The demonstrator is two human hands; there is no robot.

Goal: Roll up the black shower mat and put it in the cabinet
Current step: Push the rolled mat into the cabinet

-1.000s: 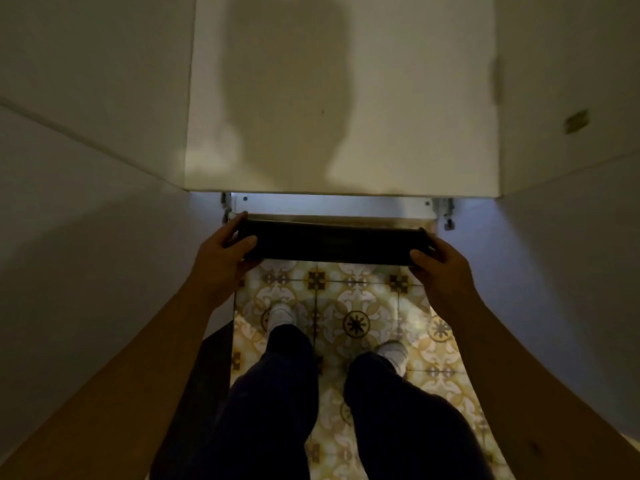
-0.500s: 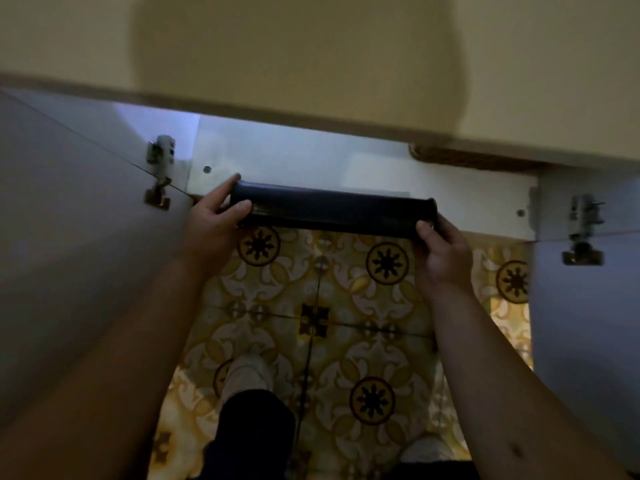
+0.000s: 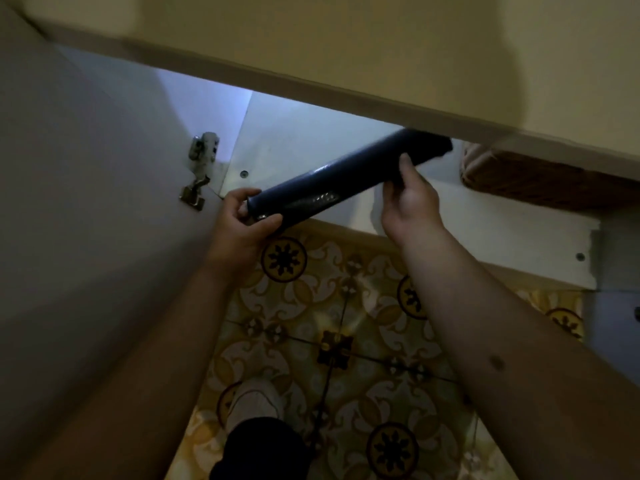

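The black shower mat [image 3: 346, 178] is rolled into a tight tube and tilted, its right end raised toward the opening of the cabinet [image 3: 485, 220]. My left hand [image 3: 242, 223] grips the tube's lower left end. My right hand [image 3: 410, 199] holds it from below near the middle, thumb over the top. The far end of the roll pokes under the cabinet's top edge [image 3: 346, 88], above the white bottom shelf.
The open left cabinet door [image 3: 86, 202] with a metal hinge [image 3: 201, 168] stands close beside my left arm. A woven basket [image 3: 519, 178] sits inside the cabinet at the right. Below lies patterned floor tile [image 3: 346, 341], with my shoe [image 3: 252, 400].
The roll has gone from level to tilted, its right end pushed up and into the cabinet. My right hand slid from the roll's end toward its middle. The camera moved closer.
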